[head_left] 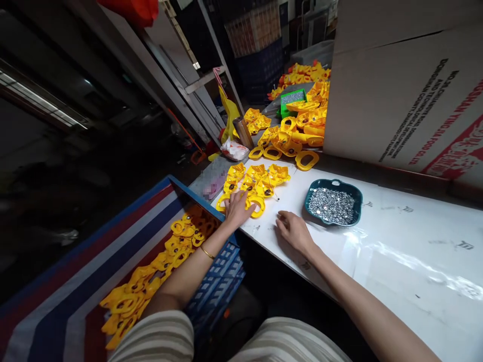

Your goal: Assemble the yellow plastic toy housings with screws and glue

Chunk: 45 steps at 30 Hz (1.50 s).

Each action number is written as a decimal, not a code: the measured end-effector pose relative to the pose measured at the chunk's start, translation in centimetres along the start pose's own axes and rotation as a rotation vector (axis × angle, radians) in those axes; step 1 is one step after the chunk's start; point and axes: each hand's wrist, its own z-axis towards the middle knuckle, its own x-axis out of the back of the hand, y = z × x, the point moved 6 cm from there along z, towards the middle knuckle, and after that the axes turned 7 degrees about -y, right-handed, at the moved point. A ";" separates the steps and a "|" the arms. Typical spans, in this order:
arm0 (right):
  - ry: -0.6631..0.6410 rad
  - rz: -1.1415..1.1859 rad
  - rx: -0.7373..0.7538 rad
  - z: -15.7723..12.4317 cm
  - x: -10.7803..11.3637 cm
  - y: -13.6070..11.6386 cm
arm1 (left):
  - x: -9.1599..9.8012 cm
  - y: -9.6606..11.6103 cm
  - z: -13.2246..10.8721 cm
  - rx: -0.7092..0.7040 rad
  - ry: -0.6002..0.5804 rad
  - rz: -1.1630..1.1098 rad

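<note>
My left hand lies with its fingers stretched over a group of yellow plastic shells, near a yellow oval ring at the table's front left edge. Its fingertips touch the shells, but no firm grasp shows. Behind them stand more yellow shells with dark round spots and thin wires. My right hand hovers over or rests on the white tabletop, fingers loosely bent and slightly apart, with nothing visible in them. Right of it is a dark green basin full of small shiny metal pieces, probably screws.
A blue crate and a striped-sheet-lined bin holding many yellow parts stand at left. Farther back lie heaped yellow parts and a green tray. A large printed cardboard box borders the table's back right.
</note>
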 end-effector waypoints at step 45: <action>0.792 -0.247 -0.566 -30.3 12.0 8.9 | 0.4 32.2 -16.0 -1.080 0.143 -0.277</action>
